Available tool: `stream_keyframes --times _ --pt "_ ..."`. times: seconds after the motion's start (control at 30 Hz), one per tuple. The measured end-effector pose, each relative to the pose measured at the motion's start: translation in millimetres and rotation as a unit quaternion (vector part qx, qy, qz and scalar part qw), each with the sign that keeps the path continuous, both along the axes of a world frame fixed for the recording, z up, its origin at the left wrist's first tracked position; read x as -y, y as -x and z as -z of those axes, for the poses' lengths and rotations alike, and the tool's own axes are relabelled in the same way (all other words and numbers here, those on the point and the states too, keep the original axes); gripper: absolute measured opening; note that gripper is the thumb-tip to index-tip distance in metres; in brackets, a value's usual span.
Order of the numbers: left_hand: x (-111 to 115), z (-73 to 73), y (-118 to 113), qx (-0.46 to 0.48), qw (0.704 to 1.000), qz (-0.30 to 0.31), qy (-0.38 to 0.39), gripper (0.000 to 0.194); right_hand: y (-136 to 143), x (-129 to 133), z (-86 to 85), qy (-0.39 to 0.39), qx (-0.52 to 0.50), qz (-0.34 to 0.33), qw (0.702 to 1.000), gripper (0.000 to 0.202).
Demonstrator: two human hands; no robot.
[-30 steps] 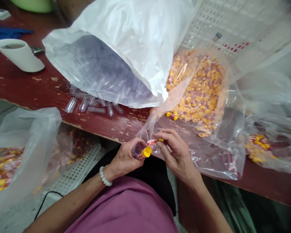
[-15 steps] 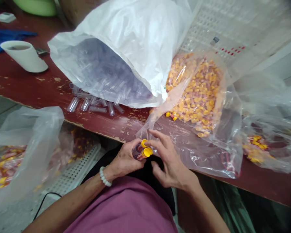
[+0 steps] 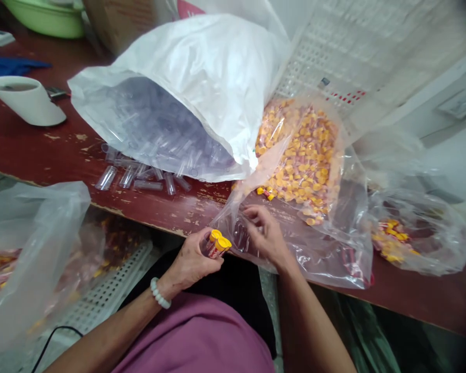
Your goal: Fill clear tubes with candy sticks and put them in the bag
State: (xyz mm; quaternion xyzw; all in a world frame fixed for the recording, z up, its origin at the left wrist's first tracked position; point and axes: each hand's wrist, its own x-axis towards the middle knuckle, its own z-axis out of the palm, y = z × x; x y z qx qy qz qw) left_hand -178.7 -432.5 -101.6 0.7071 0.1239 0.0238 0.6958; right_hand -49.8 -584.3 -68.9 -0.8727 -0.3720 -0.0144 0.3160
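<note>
A person's left hand grips two yellow-capped tubes at the edge of a worn red table, fingers wrapped around their far side, thumb along the near side, the caps tilted up past the fingertips and toward the right hand. That hand, apart from the pair, curls over the loose edge of a clear bag; whether its fingers pinch anything, one cannot tell. Beyond it, yellow-topped pieces fill the bag, with a few lying near its mouth. Empty clear tubes lie on the table at the opening of a white sack, farther from the left hand than the capped pair within its grasp. A white cup stands to the sack's left, and a second clear bag sits at far right.
</note>
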Motion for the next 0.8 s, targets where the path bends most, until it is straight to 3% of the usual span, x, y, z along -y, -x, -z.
stream_keyframes --times 0.03,0.1,0.2,0.33,0.4,0.47,0.53,0.6,0.7,0.8 --pt "0 2.3 -1 0.002 1.0 -0.007 0.01 0.029 -20 -1 4.0 0.034 0.049 0.086 0.994 0.021" --pt "1 4.1 -1 0.006 1.0 -0.009 0.018 0.029 -57 -7 12.9 0.053 0.09 0.171 0.98 0.019" --pt "2 0.6 -1 0.008 1.0 -0.009 -0.006 0.027 -94 -18 24.6 0.079 0.108 0.215 0.967 0.019" --pt "-2 -2.5 0 0.008 0.999 -0.007 -0.05 0.028 -102 -22 31.1 0.099 0.111 0.24 0.959 0.015" --pt "-4 -1.2 1 0.013 0.997 -0.008 -0.074 0.027 -89 -16 27.5 0.085 0.103 0.242 0.961 0.018" --pt "-6 -0.3 1 0.016 0.996 -0.006 -0.093 0.026 -63 -6 16.9 0.019 0.051 0.216 0.975 0.022" --pt "-6 -1.4 0 0.021 0.995 0.001 -0.099 0.024 -28 2 -0.4 -0.089 -0.046 0.148 0.984 0.024" --pt "-6 -4.2 -1 0.028 0.994 0.014 -0.105 0.024 11 5 -20.3 -0.148 -0.117 0.058 0.98 0.022" --pt "-3 -9.7 -2 0.035 0.99 0.03 -0.133 0.025 54 -1 -41.4 -0.138 -0.072 -0.061 0.986 0.021" --pt "-1 -14.7 0 0.035 0.986 0.031 -0.161 0.019 70 -9 -44.4 -0.11 -0.032 -0.126 0.985 0.028"
